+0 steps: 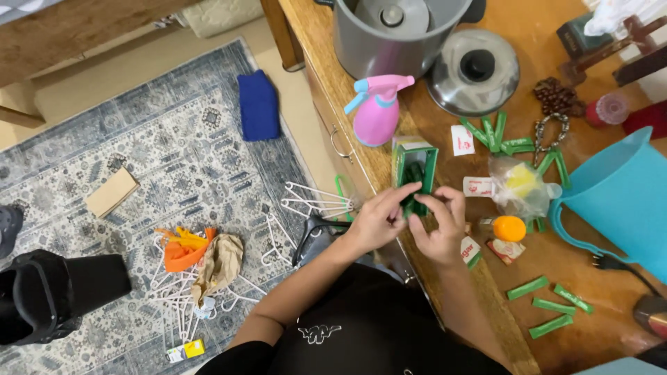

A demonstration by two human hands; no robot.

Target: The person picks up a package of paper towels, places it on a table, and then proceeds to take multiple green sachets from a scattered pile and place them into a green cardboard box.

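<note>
A small open green box lies on the wooden table near its left edge, with dark green sachets inside. My left hand and my right hand meet at the box's near end, fingers pinching a green sachet there. More green sachets lie loose on the table: a group near a steel lid and three at the near right. A pink spray bottle stands just beyond the box.
A grey pot, steel lid, teal jug, plastic bag, orange cap and beads crowd the table. On the rug lie white hangers, a blue cloth, orange bag and black footwear.
</note>
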